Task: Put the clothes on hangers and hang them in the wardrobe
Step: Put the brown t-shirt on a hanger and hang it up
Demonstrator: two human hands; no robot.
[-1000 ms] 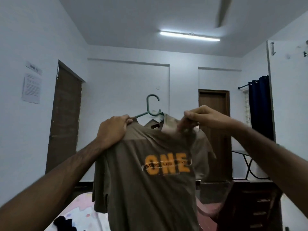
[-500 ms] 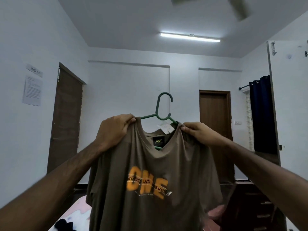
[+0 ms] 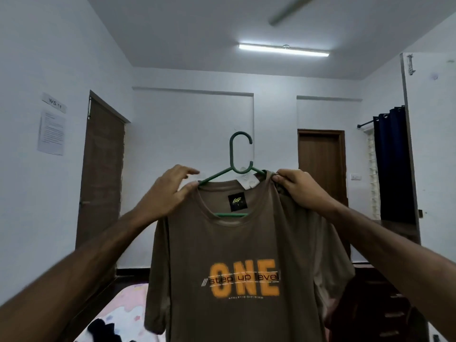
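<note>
A brown T-shirt (image 3: 237, 255) with an orange "ONE" print hangs in front of me at chest height on a green plastic hanger (image 3: 234, 156). The hook stands upright above the collar and the hanger's bar shows through the neck opening. My left hand (image 3: 167, 193) holds the shirt's left shoulder, thumb at the collar edge by the hanger arm, with the upper fingers lifted. My right hand (image 3: 298, 188) pinches the right shoulder seam next to the other hanger arm. A white tag sticks up at the collar.
A white wardrobe door (image 3: 431, 144) stands open at the right edge, with dark drawers (image 3: 394, 307) below it. A bed with a pink sheet (image 3: 118, 314) and a dark garment (image 3: 103, 329) lies at lower left. Two brown doors and a navy curtain (image 3: 389, 164) line the walls.
The shirt has been pulled straight on the hanger and now faces me squarely with its print level. My right hand shifted outward to the shoulder seam. My left fingers have loosened.
</note>
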